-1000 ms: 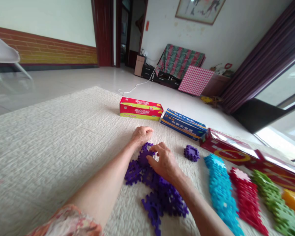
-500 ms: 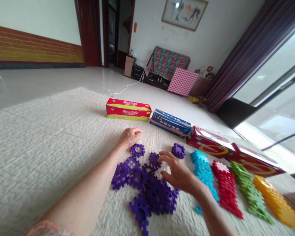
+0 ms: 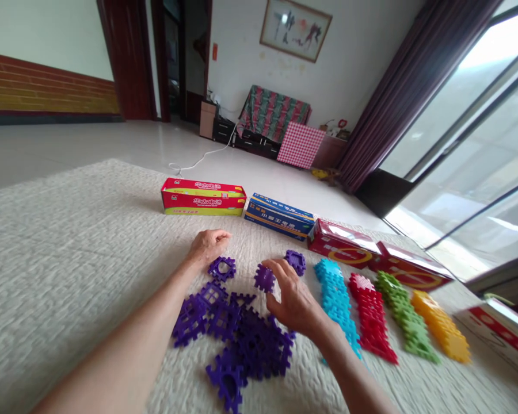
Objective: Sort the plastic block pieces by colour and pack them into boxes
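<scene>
Cream mat (image 3: pixel 99 241): left grip (image 3: pixel 209 245) curled, contents hidden; right grip (image 3: pixel 290 294) half-open at a purple tile (image 3: pixel 264 279), hold unclear

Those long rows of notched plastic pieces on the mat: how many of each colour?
Blue notched plastic row: 1
Red notched plastic row: 1
Green notched plastic row: 1
Yellow notched plastic row: 1
Total: 4 rows. The heaped purple notched plastic pieces overlap too much to count.
</scene>
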Demonstrator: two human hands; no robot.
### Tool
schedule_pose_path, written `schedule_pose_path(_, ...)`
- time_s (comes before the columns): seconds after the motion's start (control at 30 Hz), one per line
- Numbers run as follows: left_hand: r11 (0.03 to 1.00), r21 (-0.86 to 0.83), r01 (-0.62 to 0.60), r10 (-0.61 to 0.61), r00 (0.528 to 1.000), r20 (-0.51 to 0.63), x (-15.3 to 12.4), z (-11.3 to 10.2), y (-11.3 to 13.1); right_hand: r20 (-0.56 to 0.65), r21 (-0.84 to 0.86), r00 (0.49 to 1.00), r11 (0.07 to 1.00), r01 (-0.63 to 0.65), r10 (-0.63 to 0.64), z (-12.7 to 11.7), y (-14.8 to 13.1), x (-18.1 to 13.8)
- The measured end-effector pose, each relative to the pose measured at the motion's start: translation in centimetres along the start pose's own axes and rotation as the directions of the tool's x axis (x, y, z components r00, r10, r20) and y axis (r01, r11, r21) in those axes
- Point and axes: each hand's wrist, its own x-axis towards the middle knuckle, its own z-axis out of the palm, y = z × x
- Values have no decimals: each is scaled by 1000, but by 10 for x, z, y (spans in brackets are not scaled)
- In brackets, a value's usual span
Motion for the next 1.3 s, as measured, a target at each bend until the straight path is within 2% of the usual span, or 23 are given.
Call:
schedule_pose_path(0.2,1000,9,-13,13,1000,4,1,1,-1,-232,-241,968,959,-151,94,-11,24,-9)
schedule_pose_path(0.3,1000,3,-20,20,1000,7,0,-1,2,-275,-298,954,934,-199,115,-9,34,-15)
schedule_pose_path(0.53,1000,18,-9,9,1000,-6,-2,-1,3,-232,-382,966,902,-200,116,0,42,-22)
schedule_pose_path(0.77,1000,23,1,-1,1000,0,-1,0,2,-192,-395,975,900,-182,113,-1,41,-23)
schedule_pose_path(1.07,1000,10,-14,14,1000,-6,-2,-2,4,-208,-397,971,897,-192,116,-5,36,-23)
schedule_pose_path(1.2,1000,2,2,-2,1000,-3,-3,-4,7,-209,-300,977,947,-112,49,-7,22,-12)
schedule_pose_path(1.3,1000,-1,15,-15,1000,-8,-3,-5,8,-89,-139,995,990,36,-48,-2,4,8)
